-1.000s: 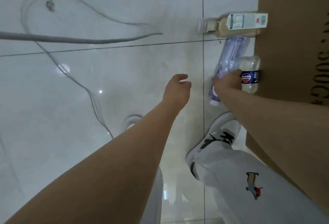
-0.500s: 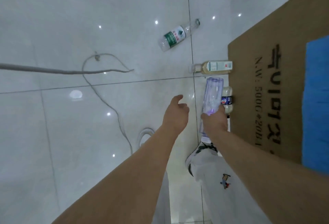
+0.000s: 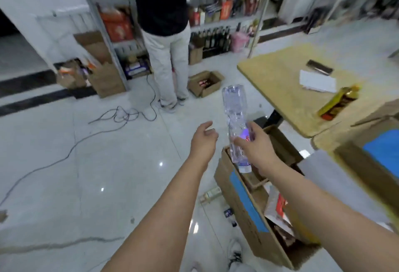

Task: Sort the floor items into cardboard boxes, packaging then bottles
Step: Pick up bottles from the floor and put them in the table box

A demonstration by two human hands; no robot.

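Clear plastic bottle (image 3: 235, 107), centre frame, cap down, above cardboard box (image 3: 241, 224) rim at lower right. Right hand (image 3: 259, 148): fingers clamped round its lower half. Left hand (image 3: 203, 140): fingers loose, empty. Risk: release here probably mixes it with packaging (image 3: 276, 204) inside.

Cool, fairly bright indoor light fills the room, with small white glints on the glossy floor (image 3: 108, 163) and faint shadows. A violet spot glows on the clear bottle (image 3: 235, 107). Motion blur smears the shelves (image 3: 216, 12) and the right edge; wide-angle distortion bends the borders.
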